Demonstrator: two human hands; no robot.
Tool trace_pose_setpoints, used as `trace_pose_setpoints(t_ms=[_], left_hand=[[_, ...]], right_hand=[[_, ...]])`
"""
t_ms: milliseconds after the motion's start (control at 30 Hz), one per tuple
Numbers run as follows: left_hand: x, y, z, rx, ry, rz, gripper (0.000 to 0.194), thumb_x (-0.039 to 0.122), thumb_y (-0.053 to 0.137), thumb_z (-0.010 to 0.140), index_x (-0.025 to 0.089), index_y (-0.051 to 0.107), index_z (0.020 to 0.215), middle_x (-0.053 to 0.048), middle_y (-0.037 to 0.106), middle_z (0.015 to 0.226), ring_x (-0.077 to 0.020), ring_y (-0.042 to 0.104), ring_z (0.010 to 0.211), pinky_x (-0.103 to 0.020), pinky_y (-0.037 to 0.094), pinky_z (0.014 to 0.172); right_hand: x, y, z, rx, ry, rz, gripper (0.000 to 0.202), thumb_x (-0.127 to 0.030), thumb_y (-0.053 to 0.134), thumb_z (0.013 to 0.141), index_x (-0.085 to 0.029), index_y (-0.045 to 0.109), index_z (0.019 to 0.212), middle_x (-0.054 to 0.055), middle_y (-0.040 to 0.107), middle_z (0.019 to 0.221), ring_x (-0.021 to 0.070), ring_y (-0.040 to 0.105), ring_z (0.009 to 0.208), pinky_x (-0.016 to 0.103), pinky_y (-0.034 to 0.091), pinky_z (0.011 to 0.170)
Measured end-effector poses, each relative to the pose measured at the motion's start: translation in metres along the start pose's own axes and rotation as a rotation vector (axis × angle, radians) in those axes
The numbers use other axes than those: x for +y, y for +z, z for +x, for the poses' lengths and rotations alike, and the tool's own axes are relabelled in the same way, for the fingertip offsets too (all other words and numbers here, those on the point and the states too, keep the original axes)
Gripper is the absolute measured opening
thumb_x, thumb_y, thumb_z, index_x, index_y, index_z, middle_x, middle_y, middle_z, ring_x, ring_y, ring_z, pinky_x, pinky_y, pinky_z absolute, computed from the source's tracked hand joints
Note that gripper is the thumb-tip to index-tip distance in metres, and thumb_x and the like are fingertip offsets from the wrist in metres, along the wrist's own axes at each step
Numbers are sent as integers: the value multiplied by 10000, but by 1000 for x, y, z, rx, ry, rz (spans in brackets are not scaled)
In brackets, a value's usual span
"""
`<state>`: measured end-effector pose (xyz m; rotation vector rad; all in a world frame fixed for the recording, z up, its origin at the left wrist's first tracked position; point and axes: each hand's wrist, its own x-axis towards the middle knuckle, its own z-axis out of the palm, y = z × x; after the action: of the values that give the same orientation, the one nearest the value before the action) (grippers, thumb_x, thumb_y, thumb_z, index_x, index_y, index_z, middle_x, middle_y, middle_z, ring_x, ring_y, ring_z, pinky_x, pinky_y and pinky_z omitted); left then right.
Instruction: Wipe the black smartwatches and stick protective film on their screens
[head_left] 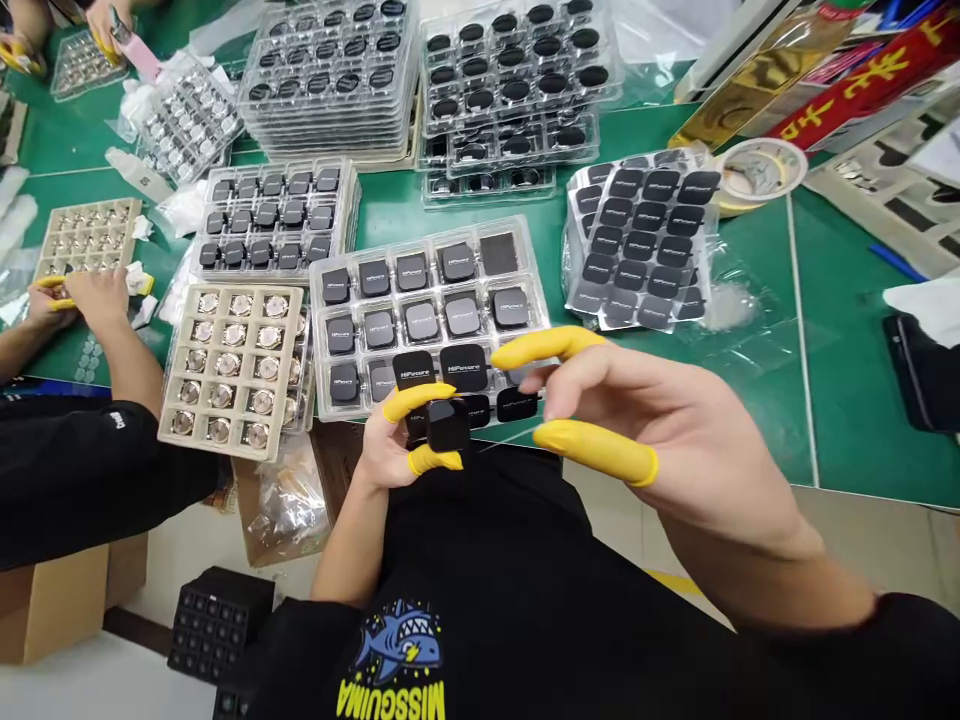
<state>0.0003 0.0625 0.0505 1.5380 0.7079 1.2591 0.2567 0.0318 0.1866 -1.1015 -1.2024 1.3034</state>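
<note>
**Black piece in left hand, right hand wide by the labels**

On my feed, my left hand (386, 455) is closed on a black square piece (448, 425) — pinched btwn yellow-covered thumb and finger, held at the near edge of the tabletop (840, 420). Just around it are black labels (463, 367) w/ white HiFuture lettering, over the near part of the clear tray (318, 340). Can't tell what carries them, or whether the hand grips that too.

My right hand (675, 420) is wide, thumb and index well apart, both yellow-covered. It's just right of the labels; can't tell if a fingertip touches one.

The clear tray has dark square pcs in its compartments, most w/ the same lettering; the one in the far right compartment (499, 255) shows none I can read. Left of it: a beige tray (258, 305) of round metallic pcs, w/ stacked trays of black squares (259, 215) beyond. Farther back, stacked trays of dark ovals (514, 90).

To the right lie label sheets (637, 245), then a tape roll (761, 172) and a bottle (757, 75) of yellowish liquid. Far left — another person's hands (97, 298) at a small tray (56, 240).
</note>
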Motion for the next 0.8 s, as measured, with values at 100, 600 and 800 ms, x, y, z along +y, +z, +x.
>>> trace_pose_setpoints(t_ms=[100,600,800], left_hand=[[-1,5,-1,24,-43,-87,779,727,1050,735,286,874,1353,-80,913,1186,-283,901,1046,-377,737,970],[2,12,0,77,-102,-115,775,701,1053,740,320,863,1388,-51,907,1162,-265,890,1013,-377,736,972],[1,13,-2,104,-87,-96,802,746,1025,733,313,864,1389,-56,902,1158,-261,895,993,-371,747,940]], right_hand=[[-1,12,12,-88,47,2,324,-553,994,948,-286,824,881,75,835,1152,288,799,1160,452,659,1085],[14,27,24,-112,152,-65,309,-499,956,965,-242,799,896,97,806,1314,231,776,997,364,646,872],[18,28,24,-108,147,-71,256,-434,940,966,-239,788,901,101,807,1310,237,778,1010,376,645,885]])
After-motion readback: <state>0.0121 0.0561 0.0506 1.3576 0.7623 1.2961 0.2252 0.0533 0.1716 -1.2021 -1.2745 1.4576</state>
